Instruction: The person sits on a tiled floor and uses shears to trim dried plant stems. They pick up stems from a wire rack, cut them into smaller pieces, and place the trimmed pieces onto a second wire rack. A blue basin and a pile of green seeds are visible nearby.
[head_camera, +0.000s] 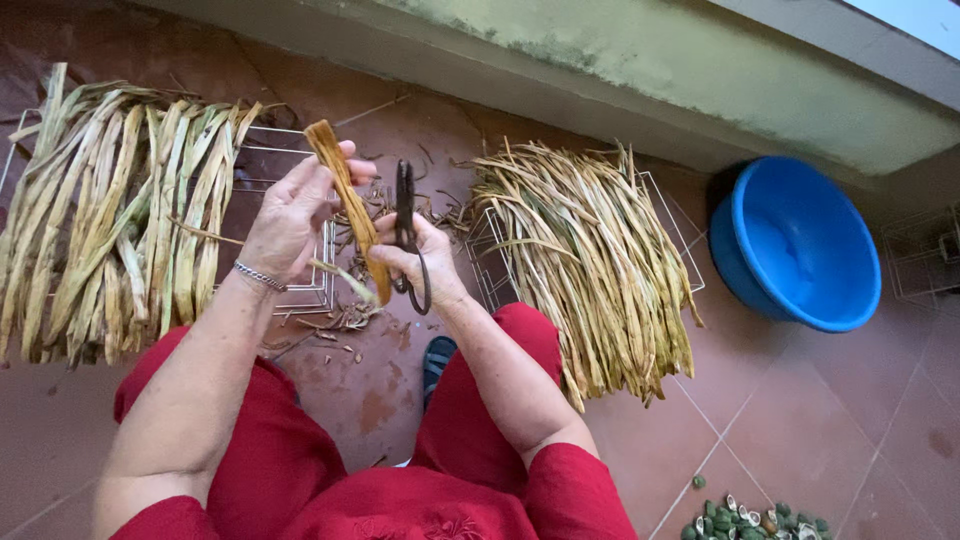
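Note:
My left hand (292, 212) pinches the upper end of a long, dry yellow-brown pod strip (350, 205) and holds it upright in front of me. My right hand (425, 258) grips the strip's lower end and also holds a pair of dark scissors (406, 232), blades pointing up and closed. A silver bracelet circles my left wrist. Both arms come out of red sleeves, and my knees are covered in red cloth.
A wire rack (290, 165) at left carries a heap of wide dried pods (110, 210). A second rack at right holds a pile of thinner strips (590, 250). Trimmings (340, 320) litter the tiled floor. A blue basin (800, 245) leans by the wall. Green and white husks (755, 518) lie bottom right.

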